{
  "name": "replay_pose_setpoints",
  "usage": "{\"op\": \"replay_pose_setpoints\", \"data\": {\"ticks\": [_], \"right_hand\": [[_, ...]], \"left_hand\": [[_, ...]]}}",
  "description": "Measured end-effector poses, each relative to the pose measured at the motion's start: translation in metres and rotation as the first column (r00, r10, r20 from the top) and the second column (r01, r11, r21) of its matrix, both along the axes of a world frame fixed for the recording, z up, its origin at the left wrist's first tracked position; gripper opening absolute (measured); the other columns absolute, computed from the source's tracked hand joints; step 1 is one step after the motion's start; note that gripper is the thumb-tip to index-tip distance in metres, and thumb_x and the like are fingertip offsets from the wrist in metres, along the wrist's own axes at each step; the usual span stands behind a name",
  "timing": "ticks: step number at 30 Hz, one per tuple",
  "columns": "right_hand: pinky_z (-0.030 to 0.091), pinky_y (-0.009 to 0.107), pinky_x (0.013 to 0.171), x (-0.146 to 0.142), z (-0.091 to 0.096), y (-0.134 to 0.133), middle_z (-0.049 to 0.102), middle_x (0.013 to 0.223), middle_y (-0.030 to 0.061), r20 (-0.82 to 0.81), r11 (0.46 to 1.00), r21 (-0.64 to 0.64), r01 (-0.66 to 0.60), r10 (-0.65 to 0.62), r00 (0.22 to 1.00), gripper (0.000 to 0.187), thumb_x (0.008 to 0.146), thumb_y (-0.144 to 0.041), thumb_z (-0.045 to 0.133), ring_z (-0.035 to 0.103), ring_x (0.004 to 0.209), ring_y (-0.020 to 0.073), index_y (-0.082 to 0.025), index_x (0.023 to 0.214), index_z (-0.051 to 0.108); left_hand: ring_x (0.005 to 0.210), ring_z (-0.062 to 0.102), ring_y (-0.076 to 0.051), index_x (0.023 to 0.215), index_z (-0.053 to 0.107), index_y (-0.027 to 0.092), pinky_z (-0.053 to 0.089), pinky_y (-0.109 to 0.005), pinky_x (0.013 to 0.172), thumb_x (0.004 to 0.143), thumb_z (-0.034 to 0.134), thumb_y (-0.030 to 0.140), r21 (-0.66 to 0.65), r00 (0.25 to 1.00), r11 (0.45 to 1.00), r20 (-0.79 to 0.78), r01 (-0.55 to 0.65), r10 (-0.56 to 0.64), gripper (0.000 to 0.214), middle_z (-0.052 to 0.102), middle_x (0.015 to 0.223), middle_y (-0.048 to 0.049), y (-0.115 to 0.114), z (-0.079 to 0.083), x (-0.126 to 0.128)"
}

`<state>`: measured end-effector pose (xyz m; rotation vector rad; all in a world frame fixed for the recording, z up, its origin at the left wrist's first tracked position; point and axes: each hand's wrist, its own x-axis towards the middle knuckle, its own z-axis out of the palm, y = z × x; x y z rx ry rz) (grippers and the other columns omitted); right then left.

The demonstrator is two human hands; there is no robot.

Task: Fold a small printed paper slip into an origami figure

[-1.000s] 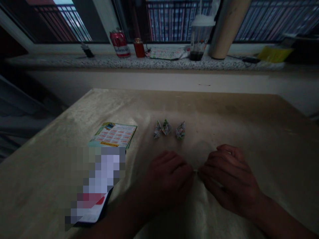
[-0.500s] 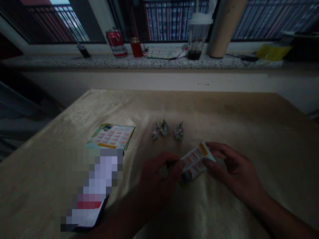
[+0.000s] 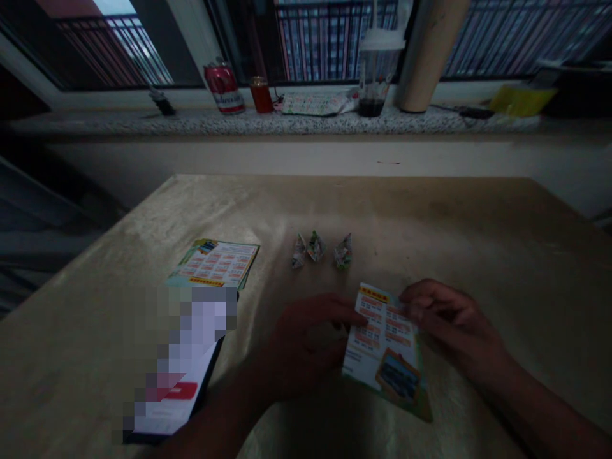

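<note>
The printed sheet is between both hands over the tabletop, its long axis running near to far. The right hand has a narrow grip on its far right edge; the left hand touches the left edge, its grip too dim to judge.

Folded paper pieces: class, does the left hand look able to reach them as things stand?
Probably yes: the folded paper pieces lie beyond the left hand with nothing visible between, though that hand touches the leaflet.
</note>
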<state>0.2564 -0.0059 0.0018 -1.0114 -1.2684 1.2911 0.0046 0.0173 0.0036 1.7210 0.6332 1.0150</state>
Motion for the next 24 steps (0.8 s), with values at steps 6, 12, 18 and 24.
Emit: {"op": "replay_pose_setpoints", "data": {"ticks": [6, 12, 18, 24], "right_hand": [[0.060, 0.027, 0.090, 0.002, -0.008, -0.008, 0.076, 0.115, 0.0040, 0.208, 0.944, 0.327, -0.038, -0.032, 0.978, 0.047, 0.079, -0.022, 0.084, 0.073, 0.105, 0.0208, -0.035, 0.123, 0.073], [0.063, 0.024, 0.076, -0.019, -0.004, -0.010, 0.077, 0.098, 0.0027, 0.240, 0.887, 0.460, 0.022, -0.149, 0.959, 0.020, 0.084, -0.017, 0.077, 0.075, 0.089, 0.0176, -0.028, 0.101, 0.079], [0.055, 0.018, 0.055, -0.026, 0.003, -0.011, 0.072, 0.067, -0.0002, 0.296, 0.884, 0.449, 0.129, -0.284, 0.912, 0.028, 0.088, -0.012, 0.069, 0.069, 0.061, 0.0118, -0.021, 0.061, 0.070], [0.057, 0.019, 0.062, -0.023, -0.001, -0.010, 0.077, 0.076, 0.0021, 0.120, 0.971, 0.168, 0.170, -0.191, 0.974, 0.029, 0.088, -0.021, 0.072, 0.073, 0.068, 0.0137, -0.022, 0.060, 0.074]], "left_hand": [[0.100, 0.074, -0.017, 0.106, 0.078, 0.025, 0.060, -0.027, 0.087, 0.084, 0.076, 0.009, 0.075, 0.988, 0.989, 0.097, -0.130, 0.123, 0.027, 0.075, 0.111, -0.0040, 0.001, -0.002, 0.003], [0.095, 0.075, -0.018, 0.093, 0.079, 0.020, 0.061, -0.029, 0.084, 0.084, 0.077, 0.013, 0.081, 0.977, 0.982, 0.142, -0.171, 0.158, 0.012, 0.077, 0.105, -0.0056, -0.005, -0.003, 0.015], [0.079, 0.077, -0.013, 0.081, 0.080, 0.021, 0.060, -0.021, 0.074, 0.084, 0.073, 0.008, -0.021, 0.944, 0.952, 0.118, -0.306, 0.307, 0.015, 0.081, 0.090, -0.0016, -0.013, -0.004, 0.029], [0.086, 0.076, -0.015, 0.084, 0.077, 0.022, 0.061, -0.026, 0.077, 0.085, 0.069, 0.006, -0.132, 0.949, 0.967, 0.203, -0.218, 0.241, 0.018, 0.079, 0.095, -0.0004, -0.014, -0.007, 0.024]]}}
